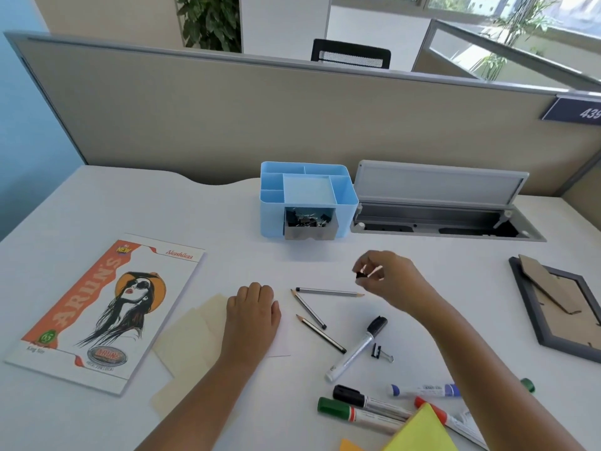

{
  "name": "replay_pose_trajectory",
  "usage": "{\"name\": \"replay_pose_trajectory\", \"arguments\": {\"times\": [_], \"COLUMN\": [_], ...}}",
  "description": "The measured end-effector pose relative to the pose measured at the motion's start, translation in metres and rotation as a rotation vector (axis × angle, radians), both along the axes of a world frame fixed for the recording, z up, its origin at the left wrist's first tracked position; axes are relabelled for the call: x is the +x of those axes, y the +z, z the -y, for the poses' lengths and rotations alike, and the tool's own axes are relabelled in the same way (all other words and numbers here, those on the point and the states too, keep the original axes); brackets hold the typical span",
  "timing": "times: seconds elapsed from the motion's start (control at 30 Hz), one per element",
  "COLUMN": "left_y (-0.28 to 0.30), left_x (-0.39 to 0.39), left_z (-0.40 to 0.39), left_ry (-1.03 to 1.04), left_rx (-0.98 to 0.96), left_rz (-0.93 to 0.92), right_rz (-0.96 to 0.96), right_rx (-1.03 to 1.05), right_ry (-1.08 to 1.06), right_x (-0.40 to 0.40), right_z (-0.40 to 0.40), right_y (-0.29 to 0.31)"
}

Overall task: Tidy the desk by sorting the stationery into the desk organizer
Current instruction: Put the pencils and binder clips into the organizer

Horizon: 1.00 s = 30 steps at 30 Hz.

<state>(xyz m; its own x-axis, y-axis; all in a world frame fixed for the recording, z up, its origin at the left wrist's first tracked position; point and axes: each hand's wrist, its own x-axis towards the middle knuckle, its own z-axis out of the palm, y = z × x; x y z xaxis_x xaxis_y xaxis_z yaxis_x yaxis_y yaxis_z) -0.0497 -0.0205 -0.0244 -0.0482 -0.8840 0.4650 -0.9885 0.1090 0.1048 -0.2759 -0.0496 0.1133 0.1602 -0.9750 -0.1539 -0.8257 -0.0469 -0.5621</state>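
Yellow paper (422, 431) lies nearest, beside markers (364, 406). From the left: a notebook (100, 314), then the left hand (253, 307) resting knuckles-up with fingers curled under, on cream sheets (188, 343). Pencils (317, 312) follow. The right hand (387, 276) pinches a small black clip (360, 275) above the desk, near the blue organizer (276, 219) whose drawer holds more clips (307, 219).
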Motion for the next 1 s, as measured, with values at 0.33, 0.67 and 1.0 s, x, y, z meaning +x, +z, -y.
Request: {"name": "replay_pose_trajectory", "arguments": {"times": [0.33, 0.67, 1.0], "left_y": [0.002, 0.002, 0.003], "left_x": [0.001, 0.001, 0.0], "left_z": [0.0, -0.001, -0.001], "left_ry": [-0.006, 0.008, -0.006], "left_rx": [-0.007, -0.028, -0.007], "left_rz": [-0.014, -0.002, -0.02], "right_rz": [-0.106, -0.231, -0.396], "right_rx": [-0.113, 0.179, 0.204], "right_ry": [0.077, 0.054, -0.011], "right_x": [0.062, -0.01, -0.025], "right_z": [0.095, -0.004, -0.07], "right_y": [0.016, -0.006, -0.063]}}
